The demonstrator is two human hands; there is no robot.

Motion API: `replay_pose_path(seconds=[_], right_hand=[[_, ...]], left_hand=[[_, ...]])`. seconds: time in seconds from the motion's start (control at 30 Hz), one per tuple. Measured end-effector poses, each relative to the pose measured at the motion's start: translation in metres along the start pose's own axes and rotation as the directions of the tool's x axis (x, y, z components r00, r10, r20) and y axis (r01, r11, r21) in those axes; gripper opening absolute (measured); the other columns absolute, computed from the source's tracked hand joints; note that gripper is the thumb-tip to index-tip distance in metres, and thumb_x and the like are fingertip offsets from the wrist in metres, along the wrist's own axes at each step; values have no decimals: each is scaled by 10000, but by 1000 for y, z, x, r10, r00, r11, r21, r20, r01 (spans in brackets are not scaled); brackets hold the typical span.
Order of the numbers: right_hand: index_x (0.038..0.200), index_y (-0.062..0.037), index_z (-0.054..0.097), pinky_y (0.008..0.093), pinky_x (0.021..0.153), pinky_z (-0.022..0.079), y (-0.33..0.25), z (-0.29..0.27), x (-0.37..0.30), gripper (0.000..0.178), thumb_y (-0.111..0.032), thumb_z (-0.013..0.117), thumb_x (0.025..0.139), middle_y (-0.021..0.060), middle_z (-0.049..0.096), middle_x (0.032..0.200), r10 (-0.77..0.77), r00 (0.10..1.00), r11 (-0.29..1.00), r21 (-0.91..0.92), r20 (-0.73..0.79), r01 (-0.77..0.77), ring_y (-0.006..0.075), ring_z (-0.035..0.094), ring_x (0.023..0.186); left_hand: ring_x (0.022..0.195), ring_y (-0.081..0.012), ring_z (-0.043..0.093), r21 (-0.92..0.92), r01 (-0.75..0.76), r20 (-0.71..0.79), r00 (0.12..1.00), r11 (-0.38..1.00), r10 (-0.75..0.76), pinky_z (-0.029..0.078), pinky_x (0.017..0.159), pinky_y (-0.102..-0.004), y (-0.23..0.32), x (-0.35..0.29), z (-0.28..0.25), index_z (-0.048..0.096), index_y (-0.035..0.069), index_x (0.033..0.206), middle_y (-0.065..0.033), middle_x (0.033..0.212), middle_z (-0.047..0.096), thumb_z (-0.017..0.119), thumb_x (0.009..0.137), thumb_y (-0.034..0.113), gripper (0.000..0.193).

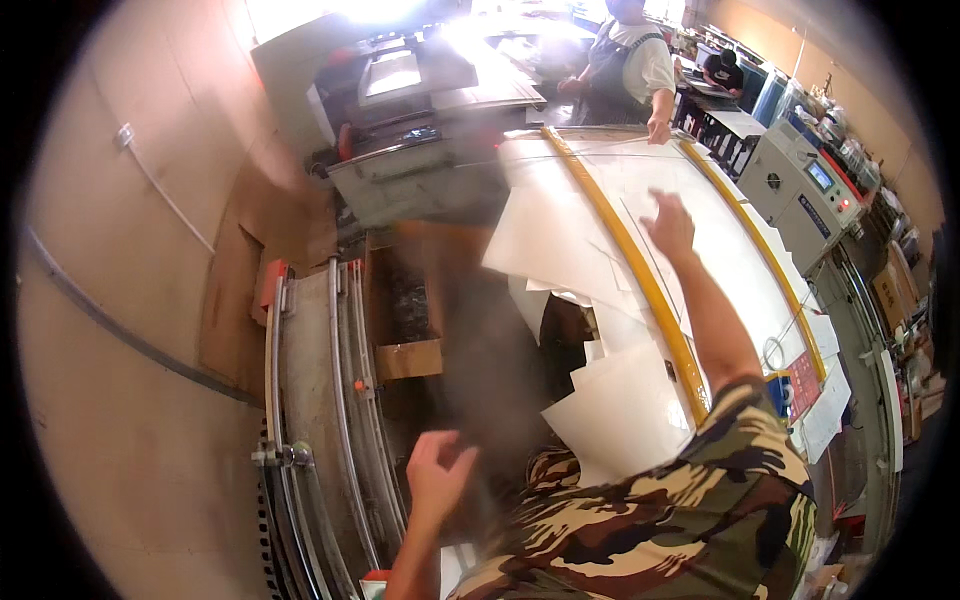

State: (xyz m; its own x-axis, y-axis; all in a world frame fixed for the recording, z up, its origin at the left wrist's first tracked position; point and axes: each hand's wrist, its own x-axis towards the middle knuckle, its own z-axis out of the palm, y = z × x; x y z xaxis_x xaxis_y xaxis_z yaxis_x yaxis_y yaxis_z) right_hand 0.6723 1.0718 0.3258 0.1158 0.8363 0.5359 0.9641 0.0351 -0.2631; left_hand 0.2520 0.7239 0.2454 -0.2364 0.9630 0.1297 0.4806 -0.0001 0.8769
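R hand (671,226) reaches out to 1 o'clock, fingers spread and released, just over the white sheets (700,215) lying between the yellow rails (640,275) on the counter (775,310). Looks like the step is squaring a sheet; next needs palm flat down. L hand (437,472) at 7 o'clock, loose, holds nothing, beside the metal conveyor rails (340,400). Loose sheets (620,410) overhang the near edge; co-worker's hand (658,127) at 12 o'clock.

Right hand (672,228) motion-blurred over white sheets (560,240), finger grip unreadable. Left hand (437,472) blurred too, forearm cut off at lower edge. Far machine (420,70) washed out by glare (top detail lost). Control box (805,190) screen too small to tell.
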Motion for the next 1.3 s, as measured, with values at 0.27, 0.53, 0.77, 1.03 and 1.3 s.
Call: replay_pose_path(seconds=[0.27,0.53,0.77,1.03,1.3], right_hand=[[1275,-170,631,491,893,555,-15,71,137,414,-336,693,901,179,570,1330,-73,939,952,-257,337,166,389,666,1083],[917,34,725,485,852,544,-184,54,269,621,-511,449,1025,201,725,869,-323,843,941,238,429,239,353,730,796],[1173,-5,657,218,428,344,-408,-110,211,581,-525,438,1034,128,751,889,-671,599,601,794,437,94,126,618,590],[1213,-39,659,167,537,409,-515,-259,14,590,-527,361,1067,97,738,868,-926,376,86,991,40,107,27,508,551],[1208,44,655,195,380,327,-544,-330,-259,632,-477,318,1090,99,716,724,-995,86,-81,885,-46,-458,61,411,373]], left_hand=[[809,-149,654,-132,350,-128,921,927,-367,537,748,-306,-69,-26,18,704,21,1050,-69,943,687,805,789,151,309],[796,-107,641,-107,440,-261,853,892,-452,528,739,-273,-54,-33,6,689,-3,1077,-46,890,699,792,841,139,294],[804,-223,675,35,279,-431,871,960,-238,544,752,-347,14,-32,-31,703,27,1084,-108,948,693,782,825,238,343],[860,-191,638,227,211,-751,659,951,33,524,790,-322,35,-175,-91,644,24,1142,-96,1030,656,808,808,134,388],[1067,-352,582,671,527,-723,309,521,619,471,891,-433,156,-270,-198,548,37,1345,-169,1241,608,754,835,249,589]])
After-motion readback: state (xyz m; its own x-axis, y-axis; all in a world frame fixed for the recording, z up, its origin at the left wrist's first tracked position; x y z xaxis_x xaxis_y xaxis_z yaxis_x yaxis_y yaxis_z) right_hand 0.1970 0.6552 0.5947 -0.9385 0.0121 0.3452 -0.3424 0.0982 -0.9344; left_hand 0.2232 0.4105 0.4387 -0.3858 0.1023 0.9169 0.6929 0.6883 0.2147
